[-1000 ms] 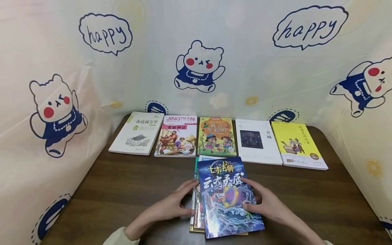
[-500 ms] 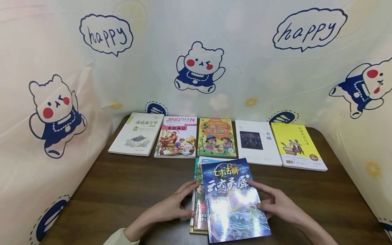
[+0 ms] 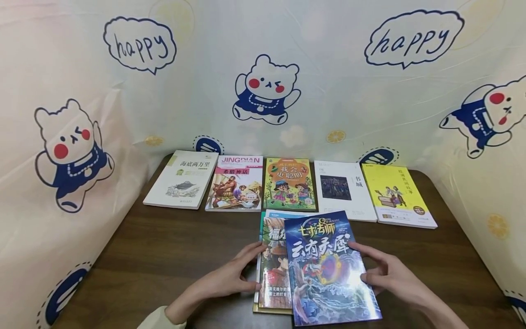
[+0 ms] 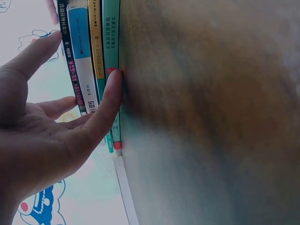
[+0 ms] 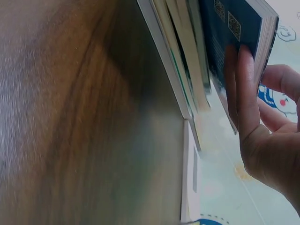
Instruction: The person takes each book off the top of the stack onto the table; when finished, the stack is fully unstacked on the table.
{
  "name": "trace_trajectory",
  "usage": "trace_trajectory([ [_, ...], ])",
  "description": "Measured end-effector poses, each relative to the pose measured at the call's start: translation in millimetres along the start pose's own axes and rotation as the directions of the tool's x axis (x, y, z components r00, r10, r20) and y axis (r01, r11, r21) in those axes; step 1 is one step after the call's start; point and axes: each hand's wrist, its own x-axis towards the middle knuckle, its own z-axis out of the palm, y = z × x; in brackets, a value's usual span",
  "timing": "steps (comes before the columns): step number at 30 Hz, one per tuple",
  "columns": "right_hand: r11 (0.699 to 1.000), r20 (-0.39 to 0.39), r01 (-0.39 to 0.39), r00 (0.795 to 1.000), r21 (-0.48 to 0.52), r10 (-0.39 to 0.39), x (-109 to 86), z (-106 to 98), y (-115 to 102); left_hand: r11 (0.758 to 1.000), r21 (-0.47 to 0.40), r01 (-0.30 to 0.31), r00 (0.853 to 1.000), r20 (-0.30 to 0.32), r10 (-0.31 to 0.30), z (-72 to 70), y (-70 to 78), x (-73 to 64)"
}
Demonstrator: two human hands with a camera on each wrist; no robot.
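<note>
The blue book (image 3: 334,269) overlaps the right part of the book stack (image 3: 276,269) on the tabletop (image 3: 164,246), its long axis running away from the person, far end leaning slightly left. The right hand (image 3: 388,274) is nearer, directly at the blue book's right long edge; its grip pinches that edge, thumb above and fingers against the back cover. The left hand (image 3: 230,276) is across the stack, its grip spread wide, fingers touching the spines (image 4: 110,42) without curling round anything.
</note>
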Motion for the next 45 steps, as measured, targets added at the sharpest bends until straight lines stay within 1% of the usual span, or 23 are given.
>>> trace_trajectory([
  [4, 1.0, -0.004, 0.019, 1.0, -0.002, -0.019, -8.5, -9.4, 0.1, 1.0, 0.004, 0.003, 1.0, 0.004, -0.003, -0.1, 0.3, -0.5],
  [9, 1.0, -0.038, 0.007, 0.999, -0.015, -0.007, -18.5, -21.1, -1.9, 1.0, 0.002, 0.003, 1.0, 0.006, -0.003, -0.5, 0.6, -0.5],
  [12, 0.999, -0.073, -0.02, 0.997, -0.03, 0.018, -23.6, -26.9, -3.9, 1.0, -0.002, 0.003, 1.0, 0.004, -0.003, -0.5, 0.1, -0.7],
  [18, 0.997, -0.127, -0.022, 0.992, -0.069, 0.013, -31.2, -34.9, -4.1, 1.0, -0.005, 0.006, 1.0, 0.009, -0.006, 0.1, -1.3, -0.4],
  [21, 0.994, -0.163, -0.053, 0.986, -0.098, 0.036, -33.6, -38.7, -3.5, 1.0, -0.011, 0.003, 1.0, 0.012, -0.003, -0.1, -1.4, 0.3],
  [24, 0.989, -0.205, -0.098, 0.976, -0.108, 0.074, -36.7, -42.6, -2.8, 1.0, -0.014, 0.001, 1.0, 0.013, 0.0, -0.3, -1.7, 0.6],
  [27, 0.986, -0.234, -0.124, 0.967, -0.111, 0.096, -40.1, -47.4, -0.8, 1.0, -0.011, 0.001, 1.0, 0.013, -0.001, -0.2, -2.3, 0.5],
  [31, 0.975, -0.288, -0.171, 0.949, -0.14, 0.125, -45.3, -53.4, 2.0, 1.0, -0.006, 0.005, 1.0, 0.013, -0.005, -0.3, -2.1, 0.8],
  [34, 0.966, -0.316, -0.198, 0.939, -0.166, 0.138, -49.5, -57.4, 2.9, 1.0, -0.007, 0.008, 1.0, 0.016, -0.008, -0.7, -2.0, 0.8],
  [38, 0.959, -0.339, -0.23, 0.926, -0.165, 0.164, -56.4, -62.7, 4.2, 1.0, -0.006, 0.012, 1.0, 0.019, -0.011, -1.1, -2.4, 0.9],
  [41, 0.954, -0.369, -0.245, 0.914, -0.175, 0.167, -61.7, -66.7, 6.0, 1.0, -0.006, 0.012, 1.0, 0.019, -0.012, -1.3, -2.8, 0.9],
  [45, 0.948, -0.416, -0.247, 0.898, -0.202, 0.146, -67.7, -73.4, 9.3, 1.0, -0.006, 0.007, 1.0, 0.019, -0.007, -1.7, -3.3, 0.9],
])
